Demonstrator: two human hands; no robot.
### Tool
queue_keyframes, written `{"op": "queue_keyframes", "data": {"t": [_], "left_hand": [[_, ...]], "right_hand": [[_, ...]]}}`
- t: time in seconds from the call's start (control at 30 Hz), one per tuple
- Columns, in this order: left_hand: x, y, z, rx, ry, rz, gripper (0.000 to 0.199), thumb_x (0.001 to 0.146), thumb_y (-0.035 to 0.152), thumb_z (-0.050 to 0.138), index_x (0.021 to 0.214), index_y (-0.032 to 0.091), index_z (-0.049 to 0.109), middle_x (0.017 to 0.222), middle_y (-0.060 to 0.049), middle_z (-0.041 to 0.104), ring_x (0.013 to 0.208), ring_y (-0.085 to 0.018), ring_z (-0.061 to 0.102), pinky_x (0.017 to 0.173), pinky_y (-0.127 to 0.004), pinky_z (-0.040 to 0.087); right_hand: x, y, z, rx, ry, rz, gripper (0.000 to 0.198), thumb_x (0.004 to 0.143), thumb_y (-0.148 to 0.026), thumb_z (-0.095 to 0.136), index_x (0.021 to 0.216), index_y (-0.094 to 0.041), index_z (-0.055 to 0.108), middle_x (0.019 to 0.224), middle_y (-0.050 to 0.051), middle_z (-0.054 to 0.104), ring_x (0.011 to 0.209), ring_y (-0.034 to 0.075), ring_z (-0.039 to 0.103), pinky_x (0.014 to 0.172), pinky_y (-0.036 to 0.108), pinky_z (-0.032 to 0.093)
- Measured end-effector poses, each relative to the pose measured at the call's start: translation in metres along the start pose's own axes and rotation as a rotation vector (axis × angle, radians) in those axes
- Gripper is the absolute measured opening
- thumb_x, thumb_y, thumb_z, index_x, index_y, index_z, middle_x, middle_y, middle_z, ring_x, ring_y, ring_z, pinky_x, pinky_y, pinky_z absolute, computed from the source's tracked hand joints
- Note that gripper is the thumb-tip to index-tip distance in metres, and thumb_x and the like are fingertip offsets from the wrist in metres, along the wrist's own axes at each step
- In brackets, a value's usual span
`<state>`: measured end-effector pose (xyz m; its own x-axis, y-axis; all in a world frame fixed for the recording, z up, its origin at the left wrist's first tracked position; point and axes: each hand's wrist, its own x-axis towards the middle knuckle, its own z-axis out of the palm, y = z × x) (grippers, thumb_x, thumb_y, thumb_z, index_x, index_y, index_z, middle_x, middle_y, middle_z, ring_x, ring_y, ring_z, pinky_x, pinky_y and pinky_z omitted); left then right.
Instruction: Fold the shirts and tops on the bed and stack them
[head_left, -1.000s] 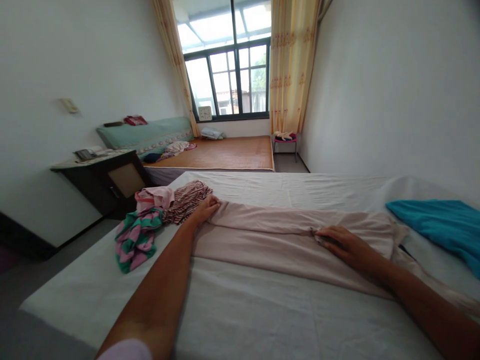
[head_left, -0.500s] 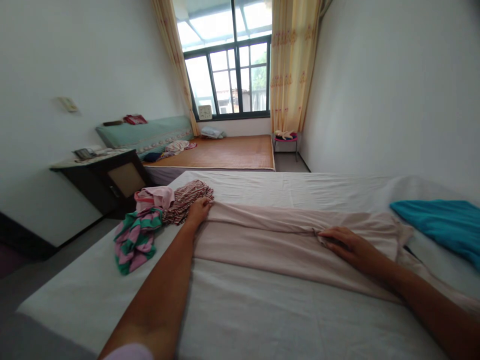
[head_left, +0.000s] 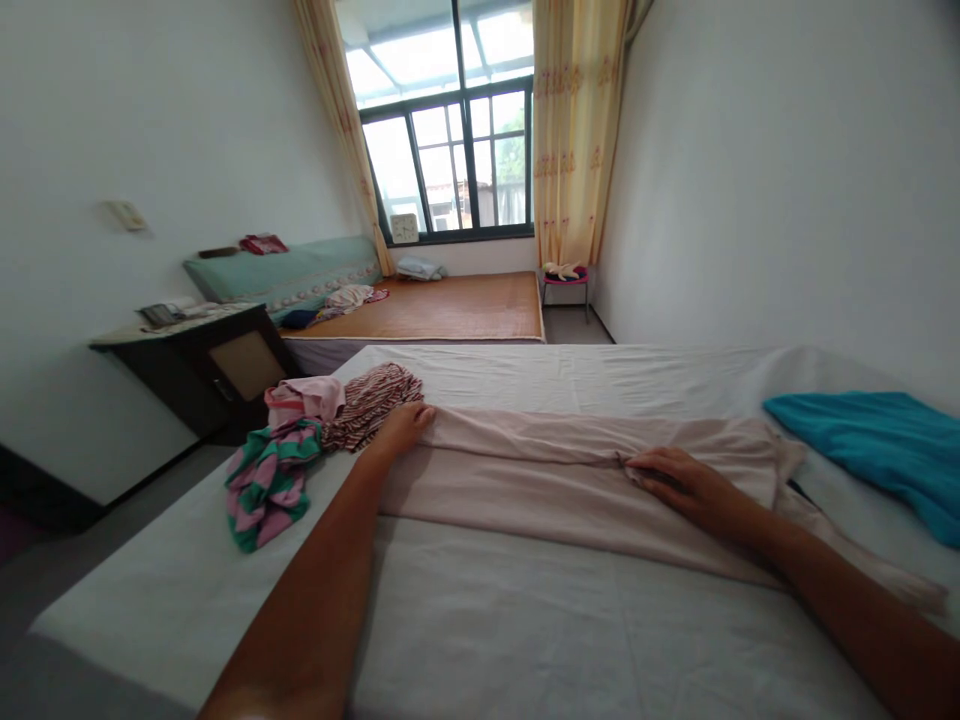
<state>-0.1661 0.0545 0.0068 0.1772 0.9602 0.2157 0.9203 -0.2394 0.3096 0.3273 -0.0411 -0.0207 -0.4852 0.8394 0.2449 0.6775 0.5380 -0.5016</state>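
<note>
A long, pale pink cloth [head_left: 517,490] lies across the white sheet [head_left: 495,620], right in front of the person. It is folded over along its length, so one layer sits on top of another, and it has little wrinkles in it. The left hand [head_left: 409,425] is at the left end of the cloth, at the far corner. Its fingers are closed in a pinch on that corner. The right hand [head_left: 671,480] is farther along, past the middle. Its fingers are bent, and the tips pinch a bit of the folded edge, with the rest of the hand low over the cloth. Just beside the left hand is a stripy cloth [head_left: 375,400], all bunched up. Next to it are a light pink cloth [head_left: 307,400] and a green and pink cloth [head_left: 274,485], in a messy heap that touches. Over on the right side, a bright blue cloth [head_left: 870,450] lies on the sheet, apart from both hands. Behind the sheet is a bed with a brown mat [head_left: 465,305], near the window [head_left: 457,150].
</note>
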Motion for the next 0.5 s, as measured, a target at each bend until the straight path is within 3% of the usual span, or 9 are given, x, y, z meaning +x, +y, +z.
{"op": "queue_keyframes", "data": {"t": [0.1, 0.2, 0.43, 0.5], "left_hand": [[-0.002, 0.002, 0.003, 0.151, 0.009, -0.169, 0.039, 0.082, 0.041, 0.054, 0.110, 0.017, 0.068, 0.105, -0.012, 0.071, 0.096, -0.027, 0.065, 0.081, -0.033, 0.047], [-0.005, 0.008, 0.002, 0.226, -0.013, -0.231, 0.035, 0.080, 0.038, 0.055, 0.109, 0.023, 0.068, 0.107, -0.008, 0.071, 0.098, -0.026, 0.065, 0.079, -0.030, 0.047], [-0.004, 0.011, -0.011, 0.256, 0.044, -0.188, 0.031, 0.082, 0.033, 0.048, 0.102, 0.027, 0.072, 0.105, -0.005, 0.071, 0.096, -0.023, 0.065, 0.076, -0.028, 0.047], [-0.003, 0.003, -0.017, 0.228, -0.008, -0.161, 0.029, 0.079, 0.030, 0.051, 0.097, 0.024, 0.073, 0.099, -0.004, 0.072, 0.092, -0.021, 0.065, 0.076, -0.026, 0.046]], "right_hand": [[0.000, 0.001, 0.000, 0.000, -0.015, -0.014, 0.040, 0.093, -0.049, 0.046, 0.119, -0.025, 0.065, 0.120, 0.010, 0.066, 0.113, 0.026, 0.058, 0.100, 0.042, 0.045], [0.000, 0.002, 0.000, -0.005, -0.012, -0.024, 0.042, 0.092, -0.050, 0.047, 0.120, -0.024, 0.065, 0.120, 0.010, 0.065, 0.113, 0.026, 0.058, 0.100, 0.043, 0.045], [-0.001, 0.004, 0.001, -0.011, -0.006, -0.017, 0.041, 0.092, -0.049, 0.047, 0.120, -0.025, 0.065, 0.121, 0.010, 0.065, 0.114, 0.026, 0.058, 0.100, 0.044, 0.044], [-0.001, 0.005, 0.002, -0.013, -0.008, -0.017, 0.041, 0.092, -0.049, 0.047, 0.120, -0.025, 0.065, 0.121, 0.010, 0.065, 0.113, 0.026, 0.058, 0.100, 0.044, 0.044]]}}
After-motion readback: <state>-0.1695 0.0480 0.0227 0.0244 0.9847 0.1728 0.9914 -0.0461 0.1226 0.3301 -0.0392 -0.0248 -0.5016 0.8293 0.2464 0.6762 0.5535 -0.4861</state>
